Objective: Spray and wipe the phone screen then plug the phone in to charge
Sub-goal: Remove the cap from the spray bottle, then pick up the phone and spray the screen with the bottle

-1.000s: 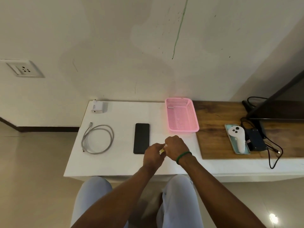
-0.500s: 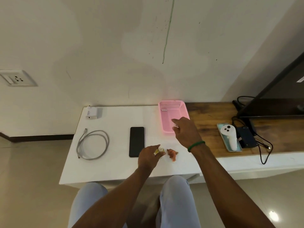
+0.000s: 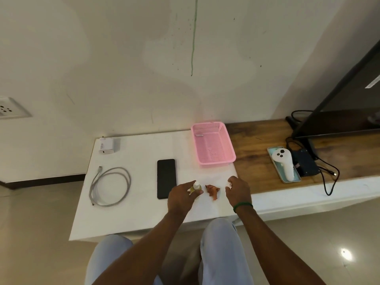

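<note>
A black phone (image 3: 166, 178) lies screen-up on the white table (image 3: 139, 214). My left hand (image 3: 181, 197) is closed around a small yellowish spray bottle (image 3: 195, 187) with a white nozzle, just right of the phone's near end. A crumpled orange cloth (image 3: 212, 190) lies on the table between my hands. To the cloth's right my right hand (image 3: 238, 191) hovers with curled fingers; it holds nothing that I can see. A coiled grey cable (image 3: 111, 186) lies at the left. A white charger block (image 3: 106, 145) stands at the back left corner.
A pink mesh basket (image 3: 213, 159) sits behind my right hand. On the wooden top (image 3: 257, 161) to the right lie a white controller (image 3: 284, 163) on a tray, black cables and a dark screen (image 3: 339, 103). A wall socket (image 3: 8, 108) is far left.
My right hand went out to the pink basket and has drawn back beside the orange cloth, which now lies uncovered on the table. My left hand keeps hold of the spray bottle.
</note>
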